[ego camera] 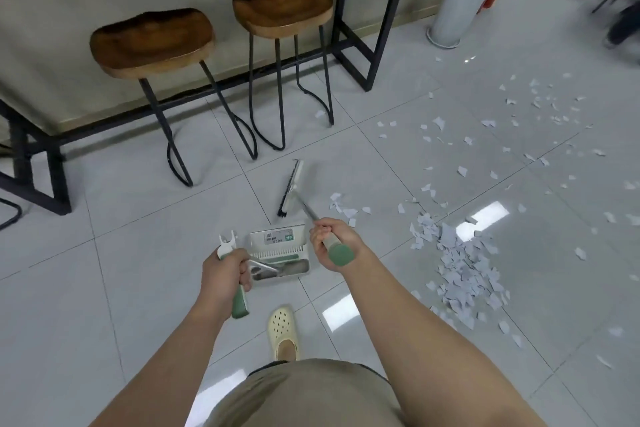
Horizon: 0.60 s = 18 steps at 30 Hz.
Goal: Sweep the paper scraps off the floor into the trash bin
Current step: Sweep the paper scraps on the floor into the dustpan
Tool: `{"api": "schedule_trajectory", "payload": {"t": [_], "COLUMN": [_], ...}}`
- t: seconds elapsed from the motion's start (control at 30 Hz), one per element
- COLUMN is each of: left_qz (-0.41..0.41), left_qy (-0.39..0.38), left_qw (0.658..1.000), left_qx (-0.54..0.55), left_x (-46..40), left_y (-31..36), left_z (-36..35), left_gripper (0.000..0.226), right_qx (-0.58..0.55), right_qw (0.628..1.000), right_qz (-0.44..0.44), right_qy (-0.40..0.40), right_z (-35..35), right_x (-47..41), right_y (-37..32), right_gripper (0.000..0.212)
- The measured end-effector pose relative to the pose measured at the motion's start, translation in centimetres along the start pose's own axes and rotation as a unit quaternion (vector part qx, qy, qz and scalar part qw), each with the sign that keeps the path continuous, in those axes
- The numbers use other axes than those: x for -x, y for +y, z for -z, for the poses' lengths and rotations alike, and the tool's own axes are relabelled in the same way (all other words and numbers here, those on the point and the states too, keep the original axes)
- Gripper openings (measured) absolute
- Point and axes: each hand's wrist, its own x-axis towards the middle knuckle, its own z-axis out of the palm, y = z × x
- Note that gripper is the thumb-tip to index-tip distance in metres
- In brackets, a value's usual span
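Right hand (330,243) grips broom (294,191).

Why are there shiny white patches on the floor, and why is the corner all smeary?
Head view: ceiling lights glare off the glossy tiles, beside the paper scraps; the top right corner, past the plant pot, is motion-blurred; the wide lens bends straight lines.

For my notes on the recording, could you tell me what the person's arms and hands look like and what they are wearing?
Both forearms are bare: no sleeves, gloves, watch or rings visible on the left hand or right hand. Lower down, khaki shorts and a cream perforated clog show.
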Motion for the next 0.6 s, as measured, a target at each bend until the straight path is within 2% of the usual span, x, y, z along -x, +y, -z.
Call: {"api": "schedule_trajectory", "payload": {"t": [0.17, 0.33, 0.5, 0.6], "left_qz": [0.007, 0.014, 0.023, 0.031], "left_qy": [-0.042, -0.075, -0.087, -0.096], "left_qw": [0.997, 0.992, 0.986, 0.98], "left_qx": [-0.061, -0.102, -0.142, -0.169], "left_x": [-5.1, -7.6, -10.0, -11.0], "left_y": [3.8, 5.6, 6.6, 7.4], "left_z": [-0.8, -3.0, -6.4, -10.1], "left_gripper": [0.017, 0.016, 0.013, 0.014], "right_qx": [-0.046, -0.072, -0.048, -0.045], "right_qw": [0.999, 0.996, 0.981, 0.961], "right_qz": [0.012, 0.021, 0.073, 0.105], "right_qy": [0.008, 0.037, 0.173, 0.252], "right_z": [-3.1, -1.6, 3.7, 6.6], "right_x": [-3.5, -5.6, -4.6, -2.7], "right_y": [-1.9, -5.5, -11.6, -15.5], "right_gripper": [0.015, 0.017, 0.026, 0.022]}}
